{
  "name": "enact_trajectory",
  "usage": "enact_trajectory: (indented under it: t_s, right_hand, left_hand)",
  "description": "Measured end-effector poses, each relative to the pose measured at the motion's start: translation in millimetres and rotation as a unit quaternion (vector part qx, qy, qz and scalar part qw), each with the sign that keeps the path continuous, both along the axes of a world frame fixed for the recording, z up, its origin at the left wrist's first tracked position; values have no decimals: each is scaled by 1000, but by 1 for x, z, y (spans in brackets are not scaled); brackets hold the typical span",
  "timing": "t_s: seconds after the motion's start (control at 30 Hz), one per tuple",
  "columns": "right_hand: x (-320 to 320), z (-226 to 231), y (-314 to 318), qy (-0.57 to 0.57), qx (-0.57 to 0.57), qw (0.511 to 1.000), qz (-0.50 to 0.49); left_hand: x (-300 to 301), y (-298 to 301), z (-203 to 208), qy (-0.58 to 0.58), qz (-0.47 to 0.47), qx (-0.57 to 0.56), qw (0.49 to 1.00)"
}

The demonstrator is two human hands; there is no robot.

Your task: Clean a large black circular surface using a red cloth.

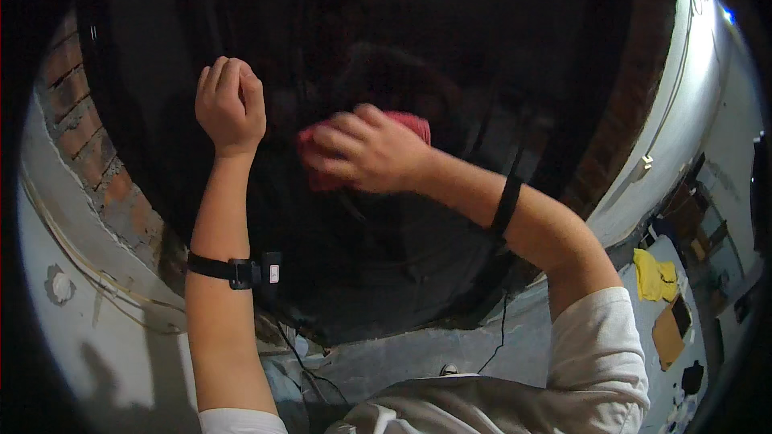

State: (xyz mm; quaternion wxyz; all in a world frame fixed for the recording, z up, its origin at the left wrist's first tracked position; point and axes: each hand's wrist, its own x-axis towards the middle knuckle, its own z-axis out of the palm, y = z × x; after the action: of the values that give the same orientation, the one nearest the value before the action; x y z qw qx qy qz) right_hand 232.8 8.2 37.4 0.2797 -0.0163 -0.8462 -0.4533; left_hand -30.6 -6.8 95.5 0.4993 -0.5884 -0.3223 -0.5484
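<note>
cloth, red (413,122), sits under the right hand (366,151), in front of a big dark glossy panel (450,233), roughly mid-view. looks pressed to the panel, but exact contact hidden behind hand. right hand: fingers bent over the cloth and clamped on it, slightly blurred; red shows past the fingertips and along the upper edge. left hand (232,106): raised to the left of the cloth, well apart from it, fingers folded together, nothing showing in it; palm hidden, can't tell if it touches the panel.

handling, my guess: cloth is light, soft, floppy, not fragile, takes rough bunching; can't tell if damp. best hold: bunched or folded pad under flat fingers, thumb at the near edge, loose corners tucked in. panel looks hard, smooth, likely slippery under the cloth; could be glass, can't tell, so even light pressure seems safer.

around: brick edging (88,128) left of panel, black strap with buckle (240,273) on left forearm, black band (507,202) on right arm, thin dark cable (500,341) below panel, yellow fabric (655,276) far right.
</note>
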Motion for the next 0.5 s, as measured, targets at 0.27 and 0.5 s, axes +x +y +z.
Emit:
enact_trajectory:
  t_s: [0.27,0.5]
  right_hand:
    - [51,-141,14,-138,-7,990,-5]
    - [94,-184,20,-218,-13,976,-23]
  left_hand:
    - [1,4,2,26,38,37,998]
    - [4,1,2,8,42,28,999]
